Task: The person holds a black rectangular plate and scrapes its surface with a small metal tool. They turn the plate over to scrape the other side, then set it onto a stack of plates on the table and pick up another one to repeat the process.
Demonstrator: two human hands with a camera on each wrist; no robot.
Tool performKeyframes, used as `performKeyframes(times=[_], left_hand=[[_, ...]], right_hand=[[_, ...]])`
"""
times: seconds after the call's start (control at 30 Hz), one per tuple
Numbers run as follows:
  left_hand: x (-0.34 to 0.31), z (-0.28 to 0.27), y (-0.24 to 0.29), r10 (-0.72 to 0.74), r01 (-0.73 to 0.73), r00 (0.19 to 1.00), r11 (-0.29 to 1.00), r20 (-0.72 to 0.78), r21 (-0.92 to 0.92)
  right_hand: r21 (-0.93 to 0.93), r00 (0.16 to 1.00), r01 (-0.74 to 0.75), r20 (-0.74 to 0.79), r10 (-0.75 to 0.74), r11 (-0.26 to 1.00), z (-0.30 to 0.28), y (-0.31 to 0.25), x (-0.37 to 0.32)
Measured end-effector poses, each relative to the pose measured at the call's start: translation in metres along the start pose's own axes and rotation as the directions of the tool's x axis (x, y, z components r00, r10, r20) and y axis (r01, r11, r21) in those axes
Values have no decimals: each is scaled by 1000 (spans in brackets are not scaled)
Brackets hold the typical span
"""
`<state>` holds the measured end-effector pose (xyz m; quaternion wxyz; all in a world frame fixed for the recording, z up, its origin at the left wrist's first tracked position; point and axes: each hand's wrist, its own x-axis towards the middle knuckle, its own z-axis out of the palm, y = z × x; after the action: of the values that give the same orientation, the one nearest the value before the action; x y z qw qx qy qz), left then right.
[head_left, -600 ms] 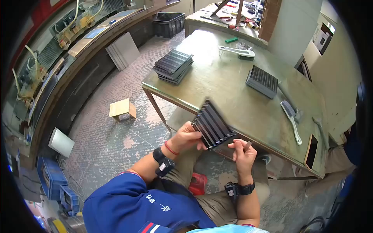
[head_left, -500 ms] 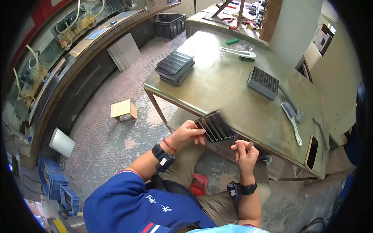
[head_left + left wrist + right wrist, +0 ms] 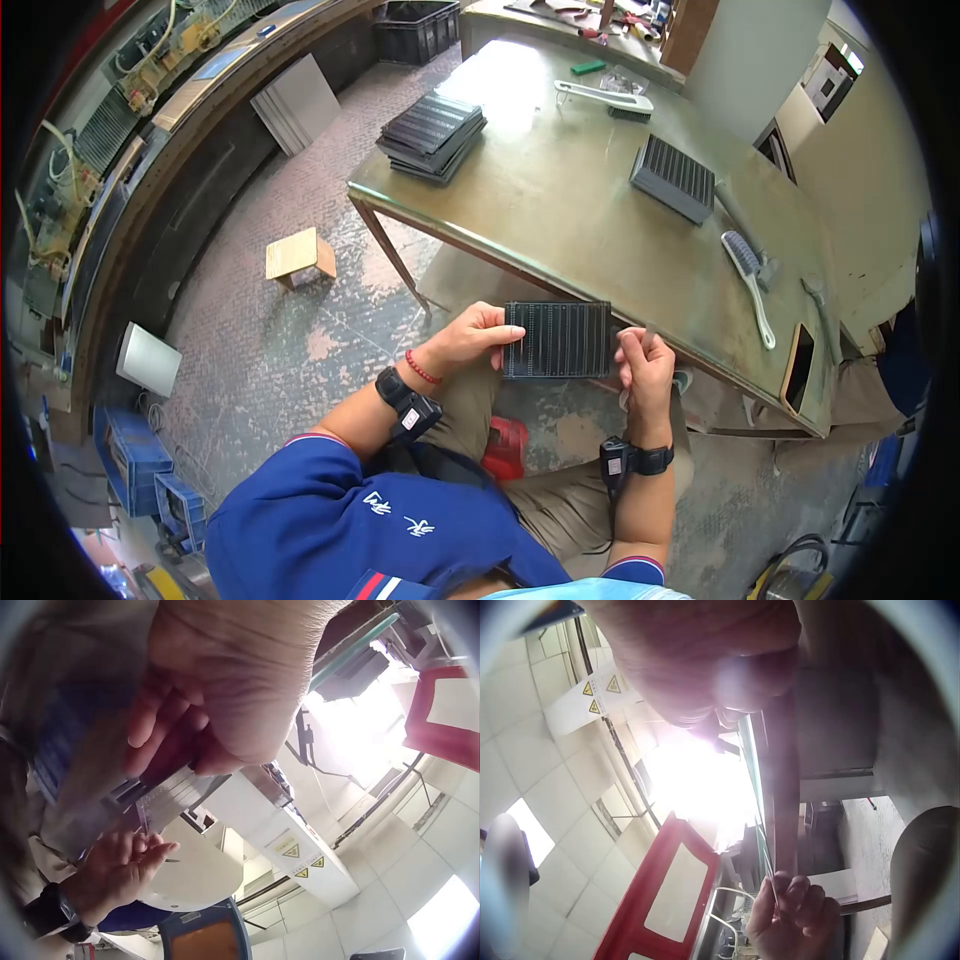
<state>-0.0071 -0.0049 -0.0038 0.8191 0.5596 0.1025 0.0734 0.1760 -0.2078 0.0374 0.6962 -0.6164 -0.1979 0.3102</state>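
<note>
My left hand (image 3: 470, 338) grips a thin black ribbed plate (image 3: 558, 340) by its left edge, thumb on top and fingers beneath. The plate's grooved face is toward the head camera, just off the table's front edge. At the plate's right edge, my right hand (image 3: 648, 362) has its fingers curled round a small brownish flat strip (image 3: 651, 337), most of it hidden by the fingers. In the right wrist view the plate shows as a thin edge, with the left hand (image 3: 795, 916) at its far end.
On the table (image 3: 520, 215) stand a left stack of similar black plates (image 3: 432, 135) and a right stack (image 3: 674, 178). Two white-handled brushes (image 3: 748, 280), a hammer-like tool (image 3: 745, 225), a green block (image 3: 588, 68) and a phone (image 3: 798, 368) lie there too. A wooden stool (image 3: 298, 255) stands on the floor.
The plate has swung from a steep tilt to lie squarely facing the head camera, held in the left hand throughout. The right hand has come up to its right edge. The head view has shifted slightly.
</note>
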Motion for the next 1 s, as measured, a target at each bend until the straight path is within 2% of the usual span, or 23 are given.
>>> performKeyframes(times=[0.03,0.1,0.13,0.37,0.47,0.5,0.53,0.57,0.63,0.7,0.8,1.0], left_hand=[[0,-3,3,-7,7,1000,1000,-5,-8],[-3,-8,8,78,-77,997,987,-2,139],[-2,-6,5,125,-110,988,982,-90,153],[-10,-12,13,149,-128,981,979,-121,160],[-12,-14,8,112,-104,984,993,-136,60],[-14,-12,13,93,-99,994,989,-58,-106],[-15,-12,15,92,-82,995,960,24,-268],[-13,-11,13,102,-92,995,958,21,-272],[-11,-6,10,238,-199,970,902,58,-382],[-9,4,9,253,-224,967,906,33,-358],[-3,20,4,123,-120,992,949,-8,-292],[3,24,-9,78,-98,992,972,-99,-214]], right_hand=[[-3,1000,-11,1,11,1000,-3,1,-1],[-94,959,-163,218,180,982,-6,4,-2],[-60,950,-168,255,178,984,-6,6,-3],[-24,944,-197,267,196,980,2,12,-2],[-16,953,-197,231,196,980,4,16,-1],[-24,951,-200,235,200,979,4,18,-1],[53,957,-176,241,159,983,2,20,-1],[129,963,-149,244,114,980,1,20,-1],[137,965,-129,245,93,982,2,19,-2],[276,981,-103,190,50,956,8,25,-3],[296,986,-107,155,63,949,26,36,-10],[326,985,-131,146,87,936,46,53,-19]])
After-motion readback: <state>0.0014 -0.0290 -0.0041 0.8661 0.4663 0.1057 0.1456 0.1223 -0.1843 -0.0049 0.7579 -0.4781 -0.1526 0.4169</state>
